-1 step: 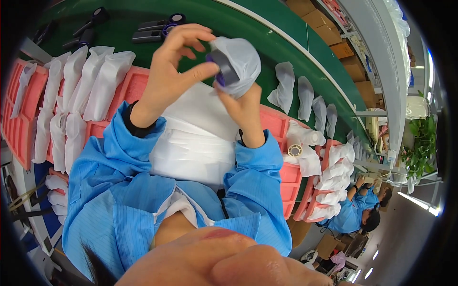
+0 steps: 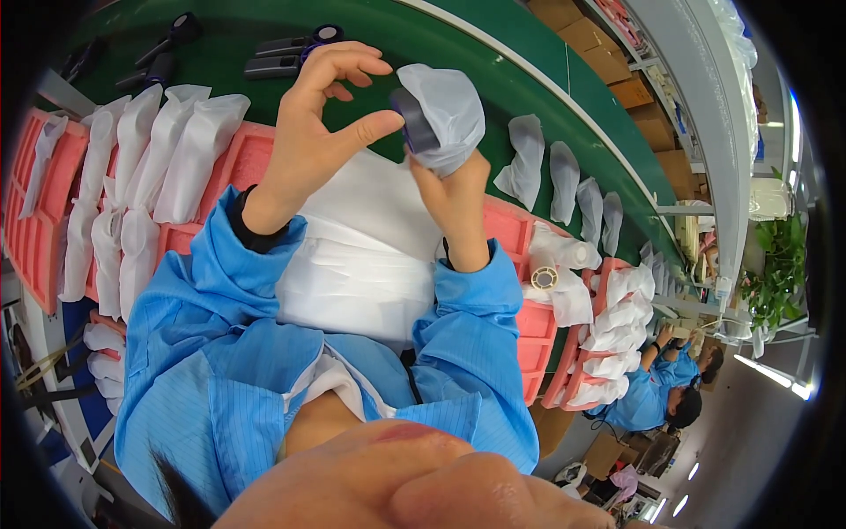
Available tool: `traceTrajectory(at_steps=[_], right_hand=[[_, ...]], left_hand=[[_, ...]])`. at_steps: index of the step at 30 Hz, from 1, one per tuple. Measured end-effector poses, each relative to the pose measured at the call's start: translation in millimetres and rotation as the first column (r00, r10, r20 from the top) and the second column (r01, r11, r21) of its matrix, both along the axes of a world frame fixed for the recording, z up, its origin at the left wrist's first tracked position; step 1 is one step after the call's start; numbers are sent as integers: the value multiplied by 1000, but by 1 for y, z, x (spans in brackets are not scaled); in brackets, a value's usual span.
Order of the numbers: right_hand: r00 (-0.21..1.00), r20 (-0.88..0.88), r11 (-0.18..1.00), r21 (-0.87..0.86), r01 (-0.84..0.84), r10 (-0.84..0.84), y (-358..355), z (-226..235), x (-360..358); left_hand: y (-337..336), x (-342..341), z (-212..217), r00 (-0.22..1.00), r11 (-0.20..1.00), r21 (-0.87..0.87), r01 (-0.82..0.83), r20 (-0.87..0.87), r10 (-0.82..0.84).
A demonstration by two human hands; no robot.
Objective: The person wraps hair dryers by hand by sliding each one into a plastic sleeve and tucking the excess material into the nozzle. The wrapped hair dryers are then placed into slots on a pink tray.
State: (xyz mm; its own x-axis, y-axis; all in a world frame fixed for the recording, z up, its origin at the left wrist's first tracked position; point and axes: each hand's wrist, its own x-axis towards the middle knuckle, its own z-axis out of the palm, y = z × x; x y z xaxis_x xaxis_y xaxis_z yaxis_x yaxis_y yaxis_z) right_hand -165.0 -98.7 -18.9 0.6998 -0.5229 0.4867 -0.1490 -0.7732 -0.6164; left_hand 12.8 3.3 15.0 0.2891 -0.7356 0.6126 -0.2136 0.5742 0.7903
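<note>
Gripping a translucent white, soft plastic sleeve (image 2: 458, 106) around a dark-grey, purple-edged rounded device (image 2: 419, 123), the right hand (image 2: 453, 187) holds both above the green counter (image 2: 504, 99). Sleeving seems the step in hand; the next move probably calls for tucking the exposed end inside. The empty left hand (image 2: 330, 115) is raised, fingers arched, thumb tip beside the purple edge, contact unclear. Nearer the body sits a white sheet stack (image 2: 352, 286), flanked by pink moulded trays (image 2: 249, 157).
</note>
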Motion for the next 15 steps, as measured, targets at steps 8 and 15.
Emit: traceTrajectory(at_steps=[8, 15], right_hand=[[981, 77, 982, -55, 182, -177, 12, 6, 11], [999, 14, 926, 375, -44, 42, 11, 24, -2]], left_hand=[[2, -27, -4, 883, 926, -182, -332, 285, 373], [-8, 5, -8, 815, 853, -117, -508, 256, 520]])
